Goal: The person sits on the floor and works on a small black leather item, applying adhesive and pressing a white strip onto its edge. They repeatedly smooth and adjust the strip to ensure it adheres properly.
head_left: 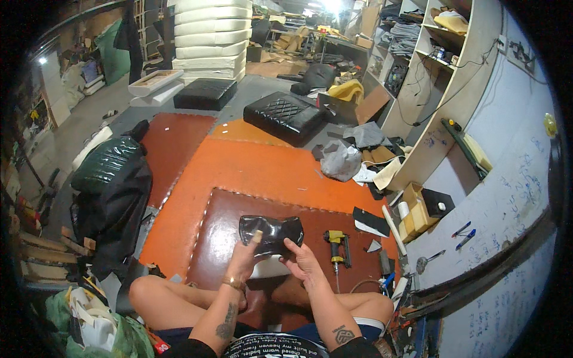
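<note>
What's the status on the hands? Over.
Left hand, right hand: both on black piece. White piece showing between them. Staple gun at right, clear of both.

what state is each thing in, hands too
Black piece: creased, held
Left hand: closed on black piece
Right hand: closed on black piece
Pneumatic gun: lying down, hose attached
Quilted black cushion: lying flat
Cream cushions: stacked
Grey bundle: crumpled
Overhead light: lit

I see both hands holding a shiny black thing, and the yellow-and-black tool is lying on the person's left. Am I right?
Almost! The yellow-and-black tool lies on the person's right, not left; the head view shows it. The left hand and right hand do hold the shiny black thing.
</note>
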Tool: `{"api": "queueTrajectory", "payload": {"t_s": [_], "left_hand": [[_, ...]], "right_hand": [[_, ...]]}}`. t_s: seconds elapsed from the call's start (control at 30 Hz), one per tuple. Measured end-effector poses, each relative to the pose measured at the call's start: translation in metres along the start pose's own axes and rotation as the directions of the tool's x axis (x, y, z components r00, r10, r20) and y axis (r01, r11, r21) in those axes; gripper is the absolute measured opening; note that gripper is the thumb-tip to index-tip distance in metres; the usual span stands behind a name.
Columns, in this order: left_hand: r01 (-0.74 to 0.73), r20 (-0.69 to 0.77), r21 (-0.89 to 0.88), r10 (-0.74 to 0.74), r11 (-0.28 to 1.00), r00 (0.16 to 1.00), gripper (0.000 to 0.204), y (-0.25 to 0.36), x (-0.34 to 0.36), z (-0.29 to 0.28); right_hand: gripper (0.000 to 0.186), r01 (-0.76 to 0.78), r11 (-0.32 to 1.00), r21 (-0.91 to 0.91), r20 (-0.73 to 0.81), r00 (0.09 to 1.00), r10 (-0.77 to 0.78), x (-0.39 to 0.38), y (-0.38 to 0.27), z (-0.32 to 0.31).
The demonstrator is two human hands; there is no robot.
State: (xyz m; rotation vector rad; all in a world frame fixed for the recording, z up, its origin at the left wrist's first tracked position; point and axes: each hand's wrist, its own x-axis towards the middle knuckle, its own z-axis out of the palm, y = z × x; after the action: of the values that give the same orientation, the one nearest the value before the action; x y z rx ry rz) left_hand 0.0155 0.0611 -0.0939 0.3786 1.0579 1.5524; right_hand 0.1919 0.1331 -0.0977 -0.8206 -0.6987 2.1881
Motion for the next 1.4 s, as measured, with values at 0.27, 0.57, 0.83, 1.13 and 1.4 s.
{"api": "queueTrajectory", "payload": {"t_s": [0.27, 0.57, 0.83, 1.13, 1.4], "left_hand": [[-0.088, -0.018, 0.171, 0.093, 0.981, 0.996, 0.033, -0.019, 0.009, -0.006], [-0.171, -0.205, 0.536, 0.323, 0.827, 0.924, 0.02, -0.028, 0.013, 0.015], [-0.005, -0.174, 0.09, 0.02, 0.996, 0.985, 0.041, -0.032, 0.006, 0.019], [0.096, -0.063, 0.038, -0.093, 0.995, 0.994, 0.043, -0.03, 0.005, 0.002], [-0.127, -0.156, 0.178, 0.155, 0.976, 0.975, 0.035, -0.046, 0.016, -0.001]], "right_hand": [[0.028, 0.001, 0.977, -0.211, -0.191, 0.981, -0.043, 0.002, 0.01, 0.0], [0.028, 0.213, 0.535, -0.818, -0.179, 0.789, -0.588, 0.003, 0.018, 0.026], [0.016, 0.142, 0.388, -0.911, -0.19, 0.69, -0.699, 0.028, 0.02, 0.005], [0.024, 0.15, 0.482, -0.863, -0.23, 0.732, -0.641, 0.032, 0.022, 0.002], [0.026, 0.315, 0.43, -0.846, -0.153, 0.63, -0.762, 0.019, 0.042, -0.003]]}}
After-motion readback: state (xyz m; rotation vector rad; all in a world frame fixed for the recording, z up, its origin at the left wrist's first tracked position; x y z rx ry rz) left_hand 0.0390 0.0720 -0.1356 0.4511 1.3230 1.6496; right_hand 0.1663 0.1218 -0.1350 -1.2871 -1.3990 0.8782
